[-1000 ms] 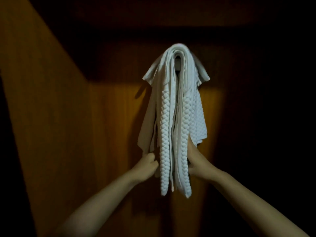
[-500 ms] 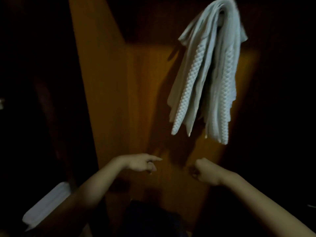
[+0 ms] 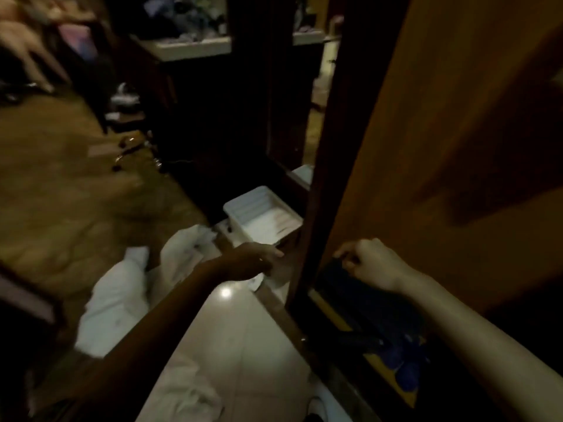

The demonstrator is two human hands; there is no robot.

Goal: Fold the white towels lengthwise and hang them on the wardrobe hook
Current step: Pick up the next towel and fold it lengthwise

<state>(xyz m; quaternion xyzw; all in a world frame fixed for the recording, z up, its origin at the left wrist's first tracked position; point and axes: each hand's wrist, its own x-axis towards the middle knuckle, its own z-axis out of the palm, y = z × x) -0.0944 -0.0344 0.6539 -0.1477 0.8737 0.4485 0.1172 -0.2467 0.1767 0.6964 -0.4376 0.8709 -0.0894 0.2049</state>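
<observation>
The head view looks down at the floor beside the wardrobe (image 3: 441, 147). The hook and the hung towels are out of frame. A heap of crumpled white towels (image 3: 122, 296) lies on the floor at lower left. Another piece of white cloth (image 3: 185, 397) lies at the bottom edge. My left hand (image 3: 254, 261) hovers above the floor just right of the heap, fingers loosely extended, holding nothing. My right hand (image 3: 370, 263) is in front of the wardrobe's lower opening, with curled fingers and nothing in it.
A white plastic bin (image 3: 234, 205) stands on the floor just beyond my left hand. The dark wardrobe frame post (image 3: 329, 178) rises between my hands. Dark blue things (image 3: 393, 339) lie in the wardrobe bottom. Glossy tiles (image 3: 243, 345) lie below, furniture at the back.
Both hands let go of the hung towels and dropped. My view swung down and left, so the hook and hung towels left the frame and the floor towels and bin came in.
</observation>
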